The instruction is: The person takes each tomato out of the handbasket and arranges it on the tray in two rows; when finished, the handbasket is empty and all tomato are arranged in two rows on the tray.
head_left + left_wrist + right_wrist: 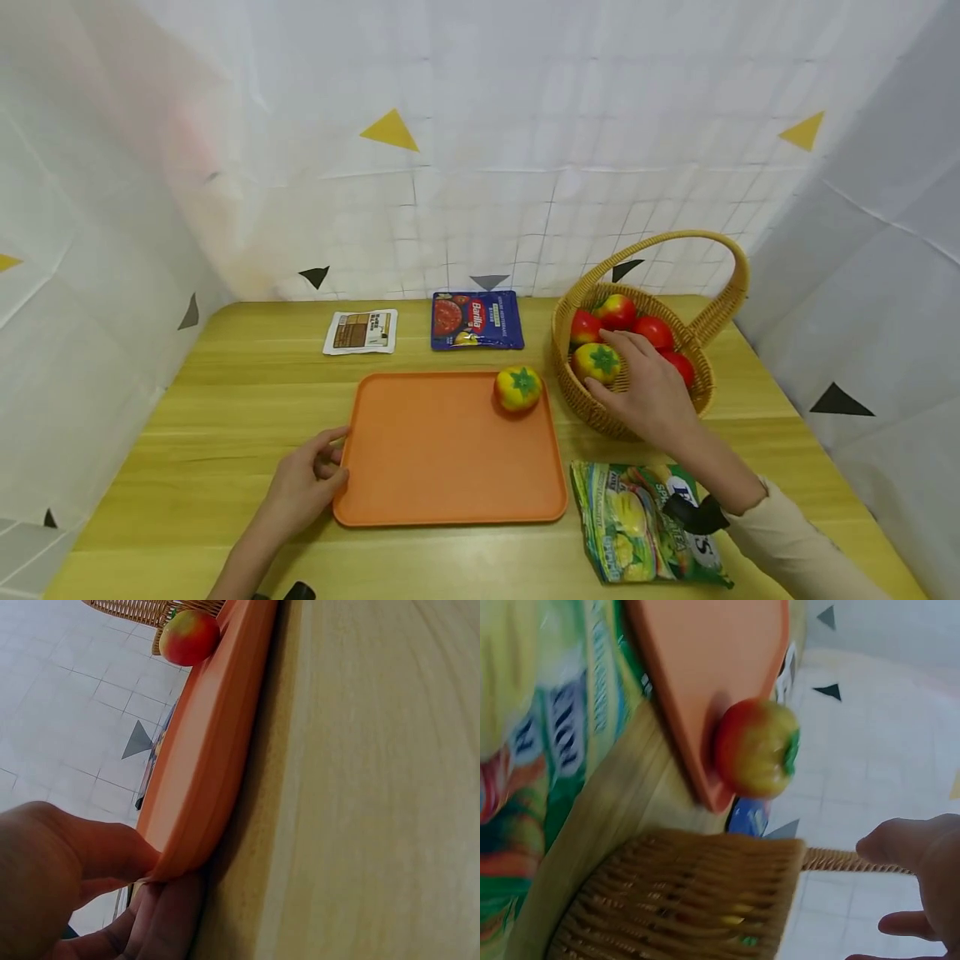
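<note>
An orange tray (pixel 450 450) lies on the table, and my left hand (pixel 302 483) grips its left rim. The left wrist view shows the thumb (pixel 120 851) over the edge and the other fingers below it. A red-and-yellow, tomato-like fruit with a green star-shaped top (pixel 517 389) sits at the tray's far right corner. My right hand (pixel 647 392) reaches over the wicker basket (pixel 600 421), its thumb and fingers spread apart. Between them shows a similar yellow fruit (pixel 596 363) inside the basket. In the right wrist view the right hand (pixel 930 877) holds nothing.
Several red fruits (pixel 652 333) fill the basket, whose tall arched handle (pixel 675 236) rises above it. A green snack bag (pixel 645 525) lies below the basket, under the right forearm. Behind the tray are a blue Barilla pouch (pixel 476 321) and a small white packet (pixel 362 332).
</note>
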A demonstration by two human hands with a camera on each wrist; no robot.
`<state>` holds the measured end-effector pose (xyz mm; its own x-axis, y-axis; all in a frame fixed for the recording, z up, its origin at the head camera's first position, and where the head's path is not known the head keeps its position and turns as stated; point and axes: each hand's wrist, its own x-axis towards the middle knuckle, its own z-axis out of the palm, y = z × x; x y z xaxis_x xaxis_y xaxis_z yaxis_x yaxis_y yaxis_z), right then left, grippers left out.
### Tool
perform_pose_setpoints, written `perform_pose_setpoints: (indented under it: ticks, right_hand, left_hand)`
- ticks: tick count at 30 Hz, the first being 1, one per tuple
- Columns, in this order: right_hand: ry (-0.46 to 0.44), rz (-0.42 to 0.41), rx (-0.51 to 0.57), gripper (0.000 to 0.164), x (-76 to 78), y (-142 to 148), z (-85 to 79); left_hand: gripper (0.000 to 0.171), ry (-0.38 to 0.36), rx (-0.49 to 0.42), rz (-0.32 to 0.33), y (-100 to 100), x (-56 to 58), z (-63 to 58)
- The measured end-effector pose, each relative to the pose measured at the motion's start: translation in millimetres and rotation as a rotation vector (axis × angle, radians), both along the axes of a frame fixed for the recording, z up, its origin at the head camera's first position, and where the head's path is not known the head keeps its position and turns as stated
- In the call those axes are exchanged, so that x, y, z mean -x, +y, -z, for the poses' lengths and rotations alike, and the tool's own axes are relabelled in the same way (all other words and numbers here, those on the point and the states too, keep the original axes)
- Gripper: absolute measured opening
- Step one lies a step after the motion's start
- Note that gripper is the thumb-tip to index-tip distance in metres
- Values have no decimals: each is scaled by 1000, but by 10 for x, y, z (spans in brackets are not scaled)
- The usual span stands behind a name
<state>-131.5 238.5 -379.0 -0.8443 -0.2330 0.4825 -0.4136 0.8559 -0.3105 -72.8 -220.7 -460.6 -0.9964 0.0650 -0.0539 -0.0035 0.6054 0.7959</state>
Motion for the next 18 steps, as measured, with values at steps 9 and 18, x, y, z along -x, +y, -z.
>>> perform_pose_setpoints:
  ticks: [9, 18]
  right_hand:
    - [-92, 21, 0, 69, 94, 105, 76]
    - [-138, 51, -27, 75, 189, 185, 159]
  left_hand:
    - [57, -21, -21, -6, 6, -9, -3]
    - [58, -26, -7, -8, 9, -1, -5]
